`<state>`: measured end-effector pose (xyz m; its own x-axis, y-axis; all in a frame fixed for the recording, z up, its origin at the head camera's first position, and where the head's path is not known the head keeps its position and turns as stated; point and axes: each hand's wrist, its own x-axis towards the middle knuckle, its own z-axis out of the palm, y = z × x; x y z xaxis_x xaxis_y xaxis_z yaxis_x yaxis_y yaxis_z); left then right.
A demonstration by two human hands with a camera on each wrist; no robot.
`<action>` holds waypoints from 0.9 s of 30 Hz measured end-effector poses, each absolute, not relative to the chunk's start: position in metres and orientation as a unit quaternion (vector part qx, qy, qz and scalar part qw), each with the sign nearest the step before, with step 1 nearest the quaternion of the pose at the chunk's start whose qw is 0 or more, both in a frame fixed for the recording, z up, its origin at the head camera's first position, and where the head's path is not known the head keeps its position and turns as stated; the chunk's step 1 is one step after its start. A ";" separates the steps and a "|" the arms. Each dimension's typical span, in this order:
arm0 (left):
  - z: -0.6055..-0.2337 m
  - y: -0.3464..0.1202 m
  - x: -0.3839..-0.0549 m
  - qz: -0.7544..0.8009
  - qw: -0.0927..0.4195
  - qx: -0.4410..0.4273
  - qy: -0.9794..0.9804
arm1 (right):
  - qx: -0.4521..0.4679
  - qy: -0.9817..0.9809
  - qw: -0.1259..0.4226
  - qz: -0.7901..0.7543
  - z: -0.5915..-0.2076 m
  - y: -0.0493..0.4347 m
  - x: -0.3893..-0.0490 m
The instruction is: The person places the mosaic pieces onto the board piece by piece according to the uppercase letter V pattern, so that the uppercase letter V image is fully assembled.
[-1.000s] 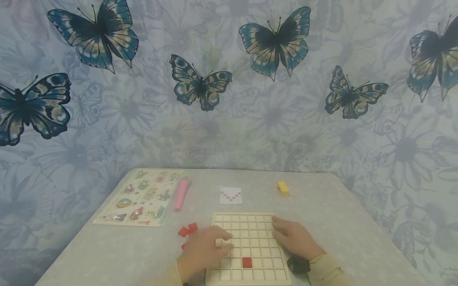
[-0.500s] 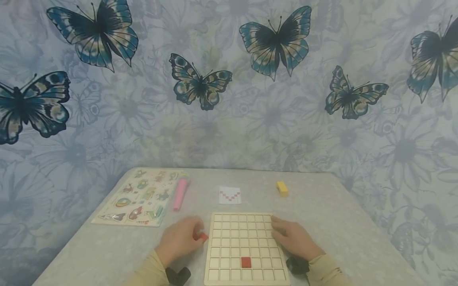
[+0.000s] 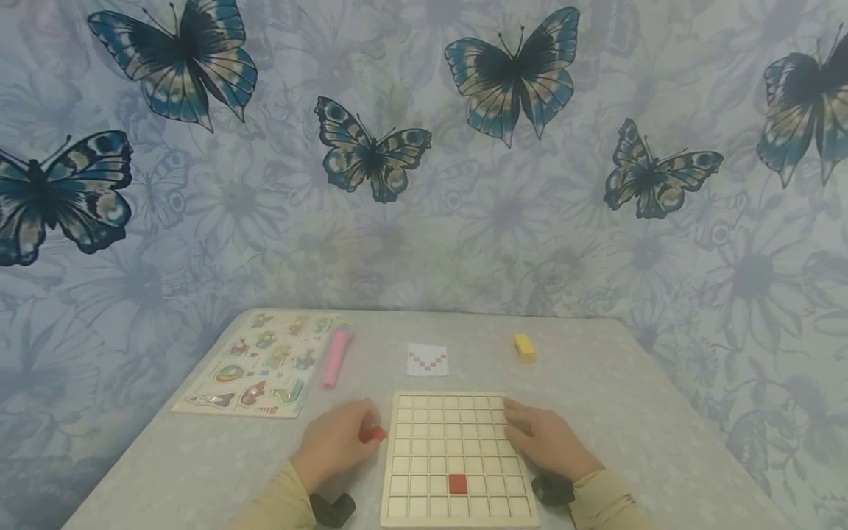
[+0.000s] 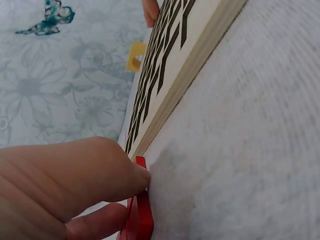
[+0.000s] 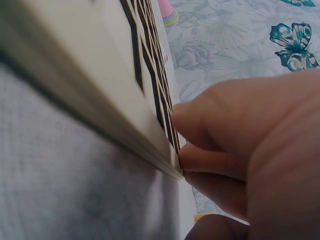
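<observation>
A pale wooden board (image 3: 437, 446) with a grid of square cells lies flat on the table. One red square tile (image 3: 458, 483) sits in a cell in its second row from the near edge. Left of the board, my left hand (image 3: 336, 443) pinches a red tile (image 3: 377, 434) between thumb and finger, close to the tabletop. In the left wrist view, more red (image 4: 145, 215) shows under the thumb; how many tiles are there is hidden. My right hand (image 3: 553, 445) rests at the board's right edge, thumb and fingertips touching it near the far corner.
Behind the board lies a white card (image 3: 427, 361) printed with a V of red squares. A yellow block (image 3: 524, 348) stands at the back right. A pink tube (image 3: 336, 359) and a picture puzzle board (image 3: 255, 368) lie at the left. The papered wall closes the far side.
My left hand, over the board's left side a second ago, has drawn back left to the red tiles, and its fingers have closed on one. The right hand has stayed at the board's edge.
</observation>
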<state>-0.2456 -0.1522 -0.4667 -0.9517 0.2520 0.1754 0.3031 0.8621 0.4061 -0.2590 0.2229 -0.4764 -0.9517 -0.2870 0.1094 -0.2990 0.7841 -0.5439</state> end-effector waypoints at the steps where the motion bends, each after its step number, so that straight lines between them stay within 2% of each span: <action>1: -0.466 -0.152 -0.246 -0.219 0.058 -0.143 -0.963 | 0.155 -0.944 0.011 0.290 -0.477 0.223 -0.259; 12: -0.464 -0.151 -0.244 -0.229 0.053 -0.132 -0.963 | 0.151 -0.942 0.008 0.299 -0.477 0.223 -0.257; 27: -0.461 -0.147 -0.243 -0.249 0.093 -0.125 -0.956 | 0.163 -0.945 0.015 0.284 -0.477 0.223 -0.258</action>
<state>-0.2428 -0.1469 -0.4614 -0.9512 0.1927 0.2409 0.2857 0.8449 0.4522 -0.2578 0.2235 -0.4767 -0.9467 -0.2985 0.1211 -0.3158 0.7854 -0.5323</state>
